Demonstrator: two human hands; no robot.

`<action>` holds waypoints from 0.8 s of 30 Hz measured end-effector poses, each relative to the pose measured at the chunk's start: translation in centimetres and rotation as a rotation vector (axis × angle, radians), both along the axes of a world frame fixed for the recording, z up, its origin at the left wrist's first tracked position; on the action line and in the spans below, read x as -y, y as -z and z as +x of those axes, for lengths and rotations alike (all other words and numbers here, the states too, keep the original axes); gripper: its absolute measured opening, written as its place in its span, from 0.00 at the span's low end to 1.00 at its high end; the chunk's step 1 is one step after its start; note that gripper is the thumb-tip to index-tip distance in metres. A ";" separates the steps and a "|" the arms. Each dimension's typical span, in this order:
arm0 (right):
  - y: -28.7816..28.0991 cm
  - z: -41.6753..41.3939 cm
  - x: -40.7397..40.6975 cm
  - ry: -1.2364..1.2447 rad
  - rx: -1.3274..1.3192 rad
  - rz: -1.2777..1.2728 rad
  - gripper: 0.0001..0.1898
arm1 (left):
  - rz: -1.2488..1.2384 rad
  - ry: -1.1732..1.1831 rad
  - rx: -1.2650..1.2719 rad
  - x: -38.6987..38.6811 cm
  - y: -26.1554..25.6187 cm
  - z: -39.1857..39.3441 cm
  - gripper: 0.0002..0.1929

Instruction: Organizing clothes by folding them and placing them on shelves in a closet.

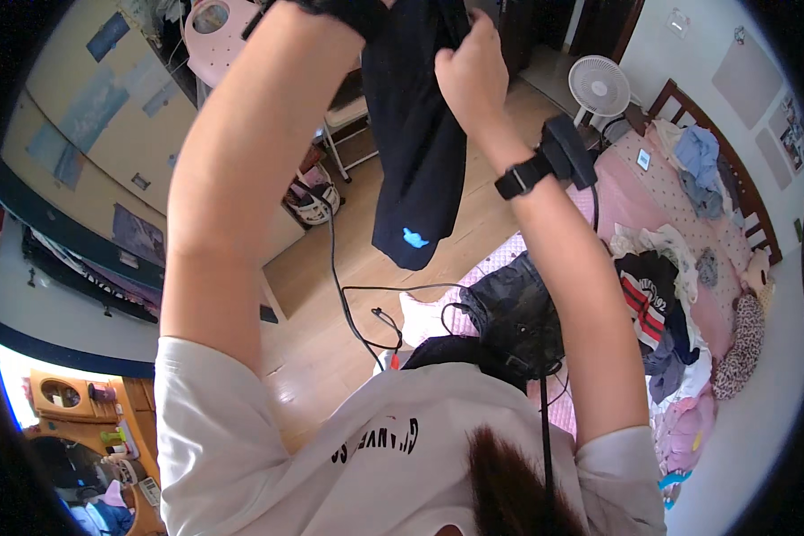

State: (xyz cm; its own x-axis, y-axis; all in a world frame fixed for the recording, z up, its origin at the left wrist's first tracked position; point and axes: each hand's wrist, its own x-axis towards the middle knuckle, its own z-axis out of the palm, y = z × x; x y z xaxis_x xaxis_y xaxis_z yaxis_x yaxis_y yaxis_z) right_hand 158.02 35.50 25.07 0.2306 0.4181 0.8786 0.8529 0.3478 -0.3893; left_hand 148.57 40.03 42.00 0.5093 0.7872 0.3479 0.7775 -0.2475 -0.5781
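Observation:
A black garment [415,147] with a small light-blue motif near its lower end hangs lengthwise before me, its top cut off by the upper picture edge. My right hand [476,74] is closed on the garment's right side near the top, fingers curled partly out of sight. My left arm reaches up to the garment's other side; a black band is around its wrist, and the left hand lies beyond the top edge. A black strap with a dark device is on my right wrist.
The bed [616,194] at right carries heaped clothes [650,301] and a leopard-print cushion [740,348]. Dark camouflage-like fabric [519,308] lies close before me. Black cables [338,268] run over the wooden floor. A white fan [598,84] stands behind; a basket [318,201] sits left.

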 end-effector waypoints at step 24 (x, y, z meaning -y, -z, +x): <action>10.3 -0.8 7.0 -1.054 -0.380 -0.499 0.12 | -0.907 0.739 2.298 -2.7 -5.2 0.1 0.07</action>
